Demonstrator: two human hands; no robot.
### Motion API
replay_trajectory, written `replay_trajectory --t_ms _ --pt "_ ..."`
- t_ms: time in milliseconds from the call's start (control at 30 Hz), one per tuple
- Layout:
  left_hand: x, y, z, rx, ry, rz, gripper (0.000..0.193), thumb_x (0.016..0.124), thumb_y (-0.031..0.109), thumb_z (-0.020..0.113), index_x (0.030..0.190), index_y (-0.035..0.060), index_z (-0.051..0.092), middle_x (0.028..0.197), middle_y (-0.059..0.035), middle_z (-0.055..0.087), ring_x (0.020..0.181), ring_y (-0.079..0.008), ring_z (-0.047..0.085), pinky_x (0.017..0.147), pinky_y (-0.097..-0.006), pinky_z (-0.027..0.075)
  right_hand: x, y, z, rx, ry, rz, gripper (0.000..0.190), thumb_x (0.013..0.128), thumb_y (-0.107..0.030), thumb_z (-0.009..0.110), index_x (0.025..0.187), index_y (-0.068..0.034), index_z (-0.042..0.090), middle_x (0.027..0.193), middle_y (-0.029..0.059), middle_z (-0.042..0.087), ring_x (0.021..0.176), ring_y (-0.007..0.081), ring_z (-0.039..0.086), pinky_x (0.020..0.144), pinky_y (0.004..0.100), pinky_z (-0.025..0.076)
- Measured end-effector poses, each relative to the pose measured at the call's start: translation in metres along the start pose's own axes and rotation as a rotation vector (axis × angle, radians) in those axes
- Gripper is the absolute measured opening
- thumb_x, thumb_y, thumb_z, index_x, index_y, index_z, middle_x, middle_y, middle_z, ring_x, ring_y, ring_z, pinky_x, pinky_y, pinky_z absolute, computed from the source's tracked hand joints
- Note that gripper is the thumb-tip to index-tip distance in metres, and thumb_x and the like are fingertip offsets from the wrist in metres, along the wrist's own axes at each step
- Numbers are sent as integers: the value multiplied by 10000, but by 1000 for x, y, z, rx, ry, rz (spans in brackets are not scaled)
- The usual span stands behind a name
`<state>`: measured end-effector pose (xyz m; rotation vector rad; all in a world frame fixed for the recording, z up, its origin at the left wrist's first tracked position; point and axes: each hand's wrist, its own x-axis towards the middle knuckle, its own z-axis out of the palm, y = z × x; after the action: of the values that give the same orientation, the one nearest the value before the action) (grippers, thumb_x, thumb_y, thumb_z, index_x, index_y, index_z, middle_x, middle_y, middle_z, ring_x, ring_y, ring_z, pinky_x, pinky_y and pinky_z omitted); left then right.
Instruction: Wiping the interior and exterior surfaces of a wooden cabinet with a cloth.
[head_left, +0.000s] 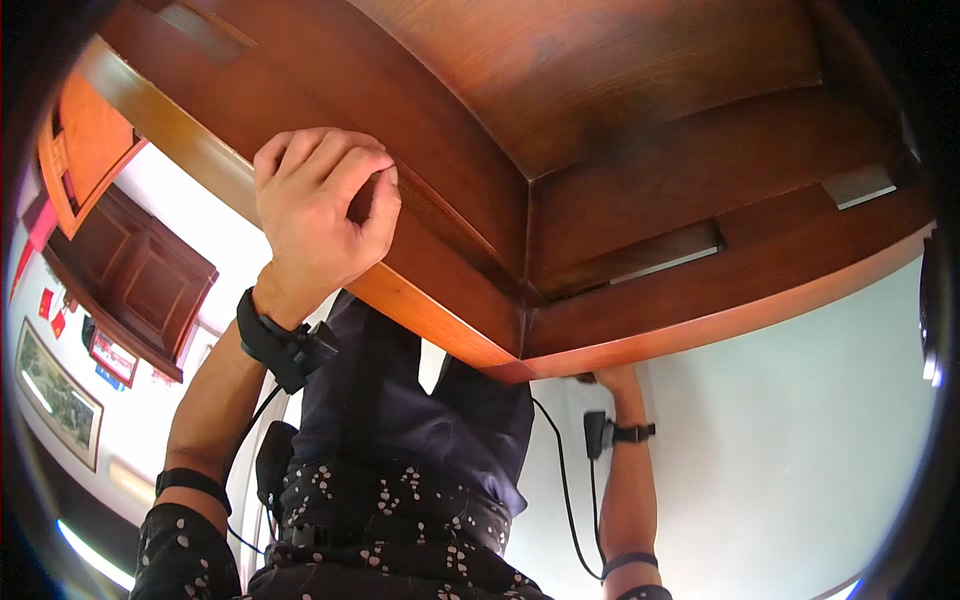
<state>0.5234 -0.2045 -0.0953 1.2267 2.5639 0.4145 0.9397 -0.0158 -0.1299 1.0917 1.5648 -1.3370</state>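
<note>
A reddish-brown wooden furniture frame (622, 322) fills the upper part of the head view, its corner pointing towards me. My left hand (326, 199) lies over the rail on the left, back of the hand up. Its fingers are curled and the thumb tip meets the index finger; whether anything is under the fingers is hidden. My right hand (619, 379) is at the lower edge of the frame, right of the corner. Most of its fingers are hidden behind the wood, beside a small dark patch that I cannot make out.
Rectangular slots (667, 259) cut through the right-hand rail. Black wrist devices (289, 349) with cables (559, 450) are strapped to both arms. A pale surface (750, 420) spreads at right. At far left are a dark wooden cabinet (135, 270) and a framed picture (60, 394).
</note>
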Motion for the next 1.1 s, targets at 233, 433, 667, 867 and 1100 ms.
replay_trajectory --t_ms 233,433,667,867,1100 --pt "-6 2 -11 -150 32 9 70 750 26 659 789 78 632 822 -5 658 782 -172 597 807 -323 408 -104 -137 -103 205 -242 312 185 817 -97 671 867 74 624 639 35 586 589 95 511 522 259 423" --pt "9 31 -92 -1318 -196 -331 89 861 -78 543 863 -44 625 864 -150 635 795 -197 604 707 -289 488 -222 -184 -200 470 455 -397 283 823 18 597 1105 28 589 1012 160 610 888 261 623 826 361 510" --pt "4 37 -164 -2048 -160 -325 138 871 18 586 733 9 600 758 -124 643 663 -235 627 686 -397 539 -154 -340 -233 608 555 -767 380 883 -29 559 1259 -11 508 1223 148 560 1114 280 545 981 414 436" --pt "-12 59 -186 -2423 184 -243 127 887 184 675 824 80 708 853 -83 724 713 -164 630 605 -260 484 20 -367 -147 -46 699 -797 375 965 -188 522 1290 -2 513 1318 129 550 1220 278 506 1081 396 365" --pt "19 84 -256 -856 -215 -1019 231 825 86 354 918 -117 412 616 -53 354 368 -88 259 337 -220 313 170 -215 -47 -113 230 -269 528 849 -370 689 1158 51 609 1025 200 674 965 265 629 882 311 469"
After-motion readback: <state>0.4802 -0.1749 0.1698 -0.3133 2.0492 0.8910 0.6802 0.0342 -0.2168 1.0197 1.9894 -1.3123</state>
